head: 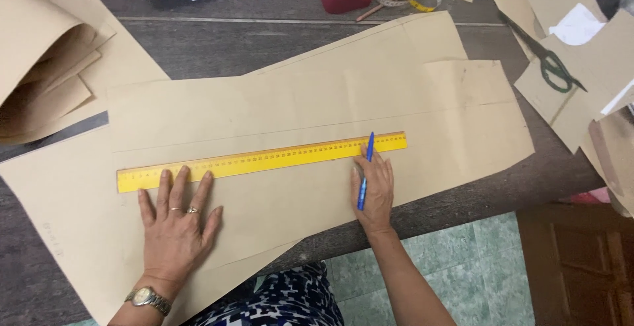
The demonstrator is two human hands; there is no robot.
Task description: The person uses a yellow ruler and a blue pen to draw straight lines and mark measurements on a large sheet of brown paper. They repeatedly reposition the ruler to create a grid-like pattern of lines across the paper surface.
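Ruler [261,161], long, flat and yellow, lies slantwise on smooth brown pattern paper [317,101] spread over the dark, grainy wooden surface [218,45]. We see the left hand [175,224] flat, fingers spread, its fingertips pressing the ruler's near edge. The right hand [375,191] is closed around a slim blue pen [365,171], whose tip meets the ruler's other end.

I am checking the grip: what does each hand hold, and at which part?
The right hand holds a blue pen around its middle, tip at the yellow ruler. The left hand holds nothing; its fingers press flat on the ruler's left end.
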